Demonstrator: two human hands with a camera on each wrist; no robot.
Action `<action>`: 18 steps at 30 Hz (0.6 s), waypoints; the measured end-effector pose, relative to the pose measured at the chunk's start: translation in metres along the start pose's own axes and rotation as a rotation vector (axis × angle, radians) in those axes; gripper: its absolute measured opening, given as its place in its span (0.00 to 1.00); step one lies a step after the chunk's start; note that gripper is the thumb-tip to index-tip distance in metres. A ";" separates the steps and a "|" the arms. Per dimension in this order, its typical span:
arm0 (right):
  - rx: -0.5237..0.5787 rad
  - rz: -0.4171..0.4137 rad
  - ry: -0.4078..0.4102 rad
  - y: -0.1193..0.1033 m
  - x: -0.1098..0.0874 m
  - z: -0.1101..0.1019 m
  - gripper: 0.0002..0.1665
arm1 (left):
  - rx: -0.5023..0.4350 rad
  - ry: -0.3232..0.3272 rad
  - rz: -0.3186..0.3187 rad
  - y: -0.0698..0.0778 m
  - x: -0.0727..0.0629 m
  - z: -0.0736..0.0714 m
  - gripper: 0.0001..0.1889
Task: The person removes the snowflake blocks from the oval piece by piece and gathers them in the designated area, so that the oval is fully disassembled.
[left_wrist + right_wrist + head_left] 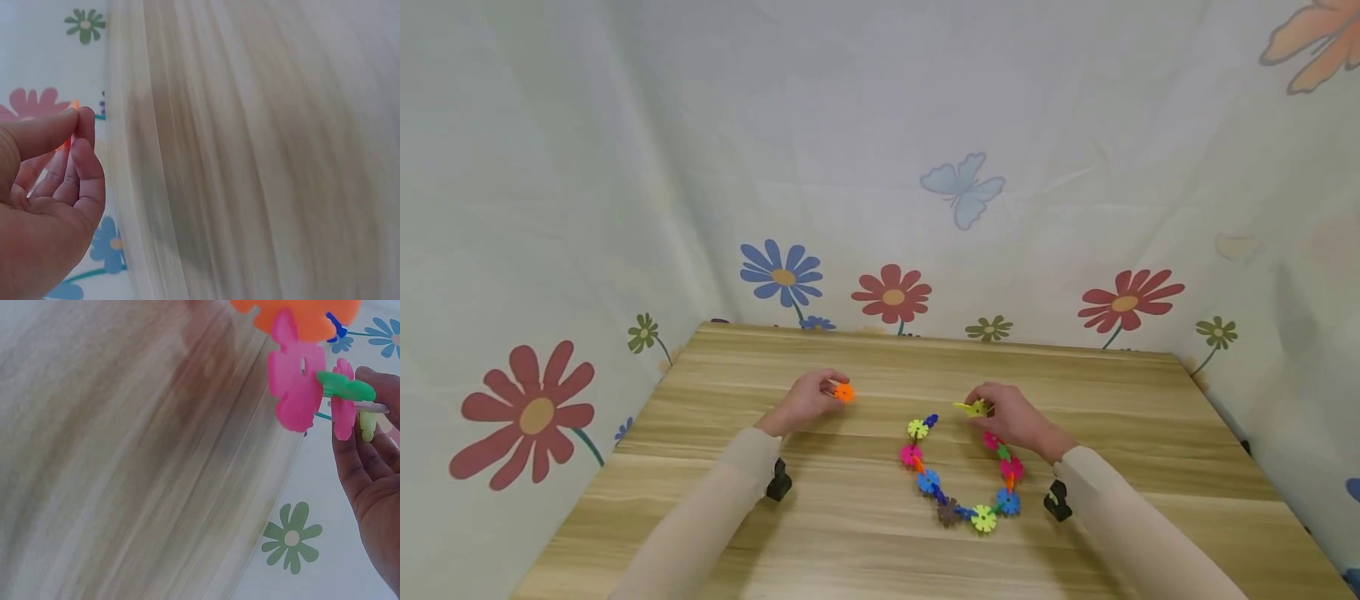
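An orange notched flower-shaped disc [844,392] is pinched between the thumb and fingers of my left hand [808,398], over the far left part of the table. My right hand [1011,417] grips the yellow end disc [976,408] of a chain of colourful interlocking discs. In the right wrist view, a green disc [344,386] sits between two pink discs [297,384] beside the fingers of my right hand [375,469]. The chain curves in an open U, its other end a dark blue disc [931,420] next to a yellow-green one. Fingers partly hide both held discs.
The wood-grain table [835,550] runs back to a pale floral cloth [850,167] behind and at both sides. At the chain's near bend lie a brown disc [948,512] and a yellow-green disc [983,519]. Black wrist devices [779,481] hang beneath the sleeves.
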State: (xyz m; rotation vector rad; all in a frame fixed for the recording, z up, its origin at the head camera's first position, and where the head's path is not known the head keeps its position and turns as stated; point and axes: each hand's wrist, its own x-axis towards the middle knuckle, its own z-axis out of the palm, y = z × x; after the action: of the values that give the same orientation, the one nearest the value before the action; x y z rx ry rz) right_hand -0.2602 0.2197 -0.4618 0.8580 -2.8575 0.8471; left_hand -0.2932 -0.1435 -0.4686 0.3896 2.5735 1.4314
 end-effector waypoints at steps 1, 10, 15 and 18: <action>0.001 0.001 -0.001 0.000 0.000 0.000 0.12 | 0.008 0.004 -0.007 -0.002 -0.001 -0.004 0.20; 0.004 0.003 -0.004 -0.002 -0.002 -0.003 0.12 | 0.087 0.026 -0.034 -0.023 -0.001 -0.027 0.21; 0.013 -0.009 -0.009 -0.002 -0.002 -0.002 0.12 | 0.104 0.046 -0.075 -0.034 -0.001 -0.037 0.20; 0.011 -0.015 -0.007 0.000 -0.002 -0.002 0.12 | 0.129 0.056 -0.086 -0.041 0.000 -0.042 0.21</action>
State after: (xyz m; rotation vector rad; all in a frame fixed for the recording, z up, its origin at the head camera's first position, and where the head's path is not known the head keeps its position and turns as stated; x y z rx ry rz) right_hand -0.2589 0.2212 -0.4603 0.8842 -2.8511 0.8604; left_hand -0.3102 -0.1978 -0.4813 0.2562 2.7007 1.2692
